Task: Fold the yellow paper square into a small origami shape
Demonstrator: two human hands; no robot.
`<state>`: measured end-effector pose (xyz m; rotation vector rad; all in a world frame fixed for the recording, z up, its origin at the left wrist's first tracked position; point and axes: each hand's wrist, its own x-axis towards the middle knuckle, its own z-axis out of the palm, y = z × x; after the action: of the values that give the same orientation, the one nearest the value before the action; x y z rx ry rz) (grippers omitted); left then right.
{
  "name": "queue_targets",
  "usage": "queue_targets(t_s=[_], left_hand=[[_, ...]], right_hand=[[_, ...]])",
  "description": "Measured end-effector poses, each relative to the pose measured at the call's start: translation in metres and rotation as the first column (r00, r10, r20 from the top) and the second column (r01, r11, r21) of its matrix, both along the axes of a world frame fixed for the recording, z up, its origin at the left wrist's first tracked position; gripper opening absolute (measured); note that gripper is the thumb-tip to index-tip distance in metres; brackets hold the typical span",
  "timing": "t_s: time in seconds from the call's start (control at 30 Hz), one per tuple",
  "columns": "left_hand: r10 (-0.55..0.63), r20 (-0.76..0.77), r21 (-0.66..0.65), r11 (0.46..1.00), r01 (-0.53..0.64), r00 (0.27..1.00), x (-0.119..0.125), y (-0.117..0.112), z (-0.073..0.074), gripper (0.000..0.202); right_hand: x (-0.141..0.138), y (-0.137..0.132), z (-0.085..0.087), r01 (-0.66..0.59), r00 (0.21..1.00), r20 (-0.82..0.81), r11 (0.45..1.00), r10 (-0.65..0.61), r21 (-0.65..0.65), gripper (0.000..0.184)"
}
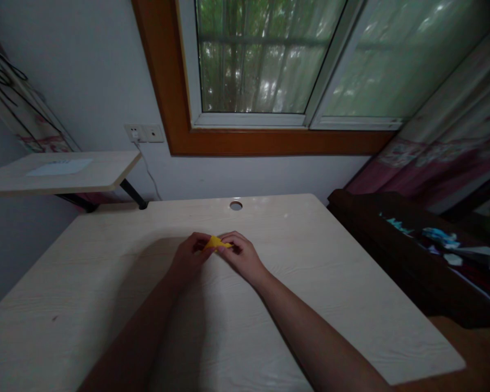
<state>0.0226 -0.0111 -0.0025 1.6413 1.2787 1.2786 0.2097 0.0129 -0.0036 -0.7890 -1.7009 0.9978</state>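
A small piece of folded yellow paper is held between my two hands, above the far middle of the pale wooden desk. Its top comes to a point, and the fingers cover part of its sides. My left hand pinches the left side between thumb and fingers. On the other side, my right hand grips the right part, its thumb close to the left one. Whether the paper touches the desk I cannot tell.
A round cable hole lies near the desk's back edge. At the left a raised shelf on black posts carries a white sheet. Behind are wall sockets with a cable and a window. Dark furniture with items on it stands right.
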Motion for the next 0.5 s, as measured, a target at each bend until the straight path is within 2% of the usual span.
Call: queue_targets(t_s=[0.37,0.5], left_hand=[[-0.019,0.011,0.009,1.000,0.019,1.000,0.0026,0.0003,-0.0051,0.030],[-0.029,-0.008,-0.003,1.000,0.029,1.000,0.0032,-0.0008,-0.0030,0.027]], right_hand=[[-0.0002,0.0021,0.0010,0.013,1.000,0.024,0.999,-0.014,0.049,0.012],[-0.0009,0.0027,-0.0004,0.027,0.999,0.043,0.998,-0.030,0.053,0.010]])
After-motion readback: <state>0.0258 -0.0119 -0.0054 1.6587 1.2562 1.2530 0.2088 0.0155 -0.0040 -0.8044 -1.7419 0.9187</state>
